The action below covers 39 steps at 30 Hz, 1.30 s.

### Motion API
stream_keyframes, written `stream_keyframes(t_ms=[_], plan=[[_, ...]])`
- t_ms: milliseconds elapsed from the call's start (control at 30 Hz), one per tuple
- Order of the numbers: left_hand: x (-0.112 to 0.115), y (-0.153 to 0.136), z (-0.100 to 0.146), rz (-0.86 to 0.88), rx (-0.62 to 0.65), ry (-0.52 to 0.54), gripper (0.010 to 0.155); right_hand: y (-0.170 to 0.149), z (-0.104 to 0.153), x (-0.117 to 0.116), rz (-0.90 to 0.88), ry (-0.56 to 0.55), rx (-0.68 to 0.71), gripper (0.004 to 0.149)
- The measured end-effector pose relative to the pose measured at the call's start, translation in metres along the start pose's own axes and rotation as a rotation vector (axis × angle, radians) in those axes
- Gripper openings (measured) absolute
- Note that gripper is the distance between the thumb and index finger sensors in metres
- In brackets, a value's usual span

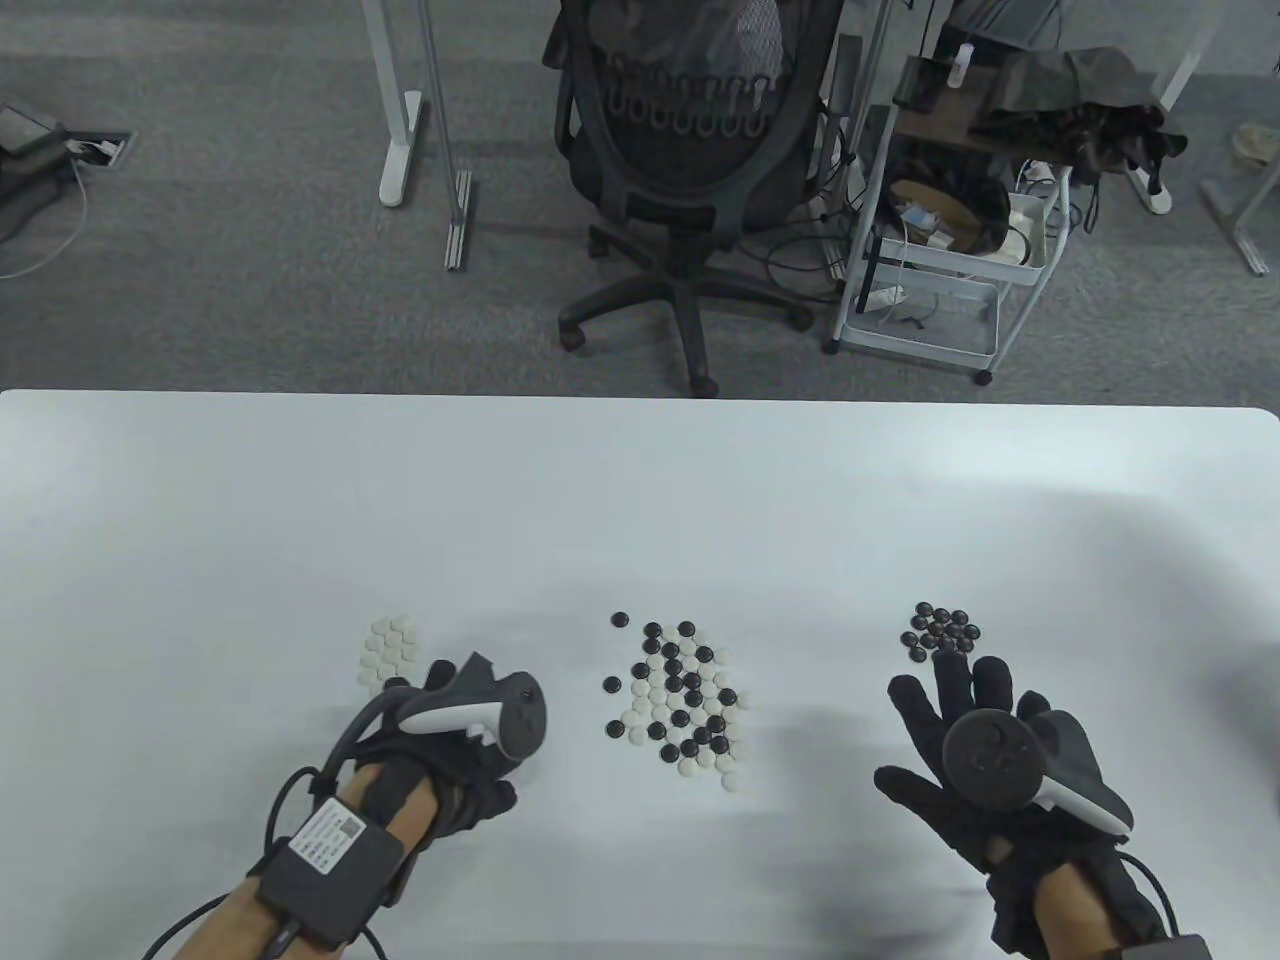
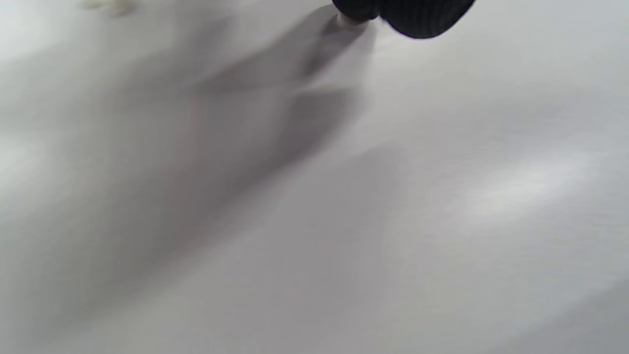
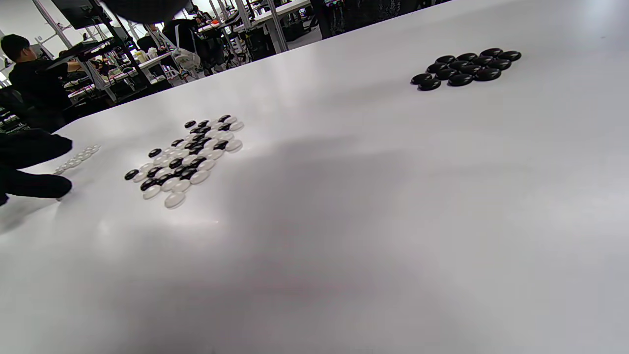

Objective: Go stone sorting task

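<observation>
My left grip (image 1: 455, 745) is curled, fingertips down near the desk (image 1: 640, 480) just below the white stone group (image 1: 391, 648). In the left wrist view a small pale stone (image 2: 350, 20) shows at the dark gloved fingertips (image 2: 417, 17), seemingly pinched between them, though that frame is blurred and only the very tips come in at the top edge. My right grip (image 1: 975, 760) is spread, fingers straight and fanned out, pointing toward the black stone group (image 1: 941, 630) and stopping just short of it; I see nothing in it.

The mixed pile (image 1: 680, 702) of black and white stones lies at the middle of the desk, between my two hands, with a few black stones loose at its left fringe. The white stones are packed tight on the left, the black ones packed tight on the right, each well apart from the mixed pile. From the right wrist view the black group sits far right, the mixed pile mid-left, and my left glove at the left edge.

Beyond the desk stand an office chair (image 1: 690, 150) and a white wire cart (image 1: 940, 270) on grey carpet.
</observation>
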State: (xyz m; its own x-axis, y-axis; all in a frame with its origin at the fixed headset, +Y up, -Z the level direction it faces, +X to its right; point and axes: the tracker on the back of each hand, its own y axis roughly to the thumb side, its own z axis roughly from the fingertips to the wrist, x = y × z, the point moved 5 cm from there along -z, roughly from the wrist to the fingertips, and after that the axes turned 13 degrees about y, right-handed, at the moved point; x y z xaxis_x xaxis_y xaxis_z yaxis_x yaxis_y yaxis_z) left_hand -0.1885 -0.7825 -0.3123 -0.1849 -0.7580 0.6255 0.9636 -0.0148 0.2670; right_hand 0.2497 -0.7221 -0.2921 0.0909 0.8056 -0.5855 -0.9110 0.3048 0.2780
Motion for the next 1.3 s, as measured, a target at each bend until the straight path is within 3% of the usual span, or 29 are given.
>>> stream_keyframes(t_ms=[133,300,867,1000,1167,1300], plan=[[0.002,-0.049,0.002,0.128,-0.101,0.026,0.059,0.000,-0.002,-0.002,0.004,0.009,-0.006,0.084],[0.001,-0.073,-0.003,0.176,-0.172,0.046,0.059,-0.001,-0.001,-0.001,0.002,0.005,-0.011,0.084],[-0.020,-0.088,-0.017,0.203,-0.264,0.082,0.062,0.000,0.000,0.000,0.000,0.000,-0.009,0.084],[-0.046,-0.071,-0.014,0.252,-0.199,0.154,0.063,0.001,0.000,0.000,0.002,0.000,-0.007,0.084],[-0.077,-0.016,-0.015,0.285,-0.008,0.151,0.065,0.001,0.000,-0.001,0.003,0.004,-0.010,0.084],[-0.081,0.035,-0.022,0.181,0.113,0.131,0.064,0.001,0.000,-0.001,0.002,0.005,-0.011,0.084]])
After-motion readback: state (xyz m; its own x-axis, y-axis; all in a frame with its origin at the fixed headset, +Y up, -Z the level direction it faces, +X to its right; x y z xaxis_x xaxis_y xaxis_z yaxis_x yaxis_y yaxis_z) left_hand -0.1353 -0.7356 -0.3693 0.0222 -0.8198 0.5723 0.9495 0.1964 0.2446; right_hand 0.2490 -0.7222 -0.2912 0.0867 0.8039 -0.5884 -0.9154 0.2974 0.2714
